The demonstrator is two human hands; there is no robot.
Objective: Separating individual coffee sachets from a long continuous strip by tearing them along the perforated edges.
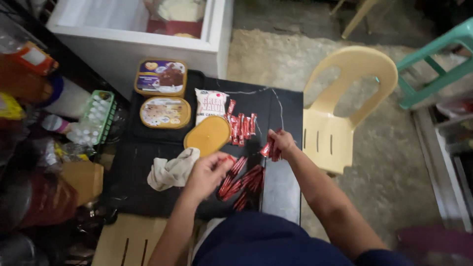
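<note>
Observed from the head camera: the person stands at a black table [283, 182] strewn with small red stick sachets. The left hand [209, 172] is curled, thumb and fingers pinched together at the end of one red sachet [232, 160] at the top edge of the loose pile of sachets [244, 184], which lies on the table just in front of the body. The right hand [282, 142] is closed round a small bunch of sachets [271, 150], held just above the table surface, near the pile but apart from it. A tidier row of sachets [241, 128] lies further back, touching an orange oval lid [208, 135] and just beside a white pouch [210, 104]. Two oval tubs [165, 112] sit behind the lid, and a crumpled cloth [172, 170] lies beside the left wrist. A cream plastic chair [345, 108] stands at the table's right edge. Judgement: the work in hand appears to be sorting or gathering the sachets, singles drawn from the pile by the left hand and collected in the right. Further handling calls for a light fingertip pinch to separate one thin sachet from its overlapping neighbours, and a firm enough grasp on the bunch that none slips out
</note>
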